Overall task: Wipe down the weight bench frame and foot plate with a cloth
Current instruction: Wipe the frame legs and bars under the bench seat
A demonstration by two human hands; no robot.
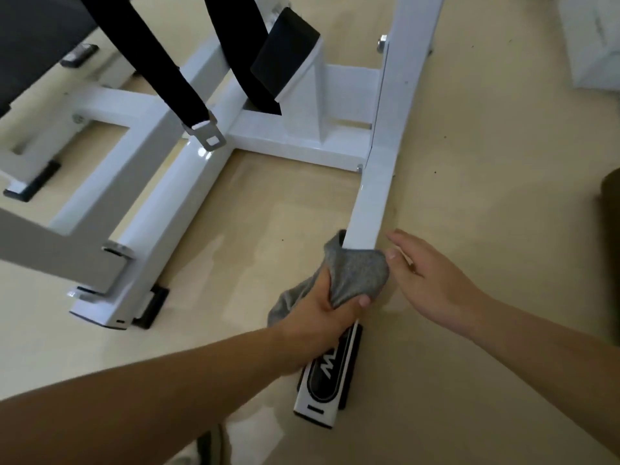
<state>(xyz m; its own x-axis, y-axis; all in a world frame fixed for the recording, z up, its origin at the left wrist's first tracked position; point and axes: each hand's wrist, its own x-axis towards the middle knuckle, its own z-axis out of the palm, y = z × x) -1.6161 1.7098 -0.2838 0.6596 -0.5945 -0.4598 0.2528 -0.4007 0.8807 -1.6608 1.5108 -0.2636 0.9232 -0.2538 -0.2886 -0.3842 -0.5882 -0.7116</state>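
Observation:
A white metal weight bench frame lies low over the beige floor, with a long rail running toward me. My left hand grips a grey cloth wrapped over that rail near its end. The rail ends in a white and black foot cap with a logo, partly hidden under my left wrist. My right hand hovers just right of the cloth, fingers straight, thumb tip near the cloth's edge, holding nothing.
A second white rail with black end feet runs parallel at the left. Black straps with a metal buckle hang above the frame's crossbar. A dark seat pad fills the top left. A white box stands at the top right.

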